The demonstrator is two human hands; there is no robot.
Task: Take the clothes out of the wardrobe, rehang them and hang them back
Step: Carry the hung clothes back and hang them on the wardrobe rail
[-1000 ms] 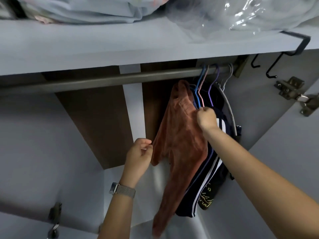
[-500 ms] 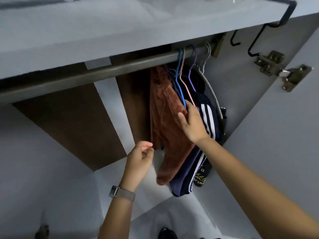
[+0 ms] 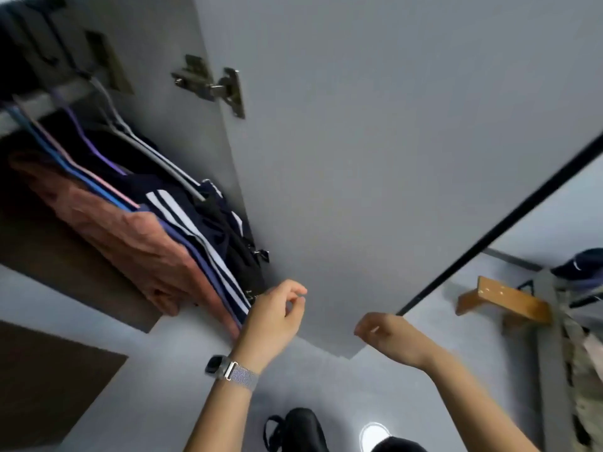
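The view is tilted and swung to the right. A rust-brown garment (image 3: pixel 130 236) and a navy garment with white stripes (image 3: pixel 202 230) hang from coloured hangers (image 3: pixel 81 158) on the wardrobe rail (image 3: pixel 42 102) at the left. My left hand (image 3: pixel 274 316), with a watch on its wrist, hovers just right of the clothes' lower ends, fingers loosely curled and holding nothing. My right hand (image 3: pixel 388 334) is in front of the grey door's lower corner, fingers loosely curled, also holding nothing. Neither hand touches the clothes.
The open grey wardrobe door (image 3: pixel 375 141) with its metal hinge (image 3: pixel 215 86) fills the middle. A wooden bracket (image 3: pixel 502 298) and more hanging items (image 3: pixel 580 370) are at the right. A dark bag (image 3: pixel 297 429) lies low on the floor.
The camera swung right and tilted. My right hand left the hangers and clothes and dropped to the door's corner. My left hand moved away from the brown garment.
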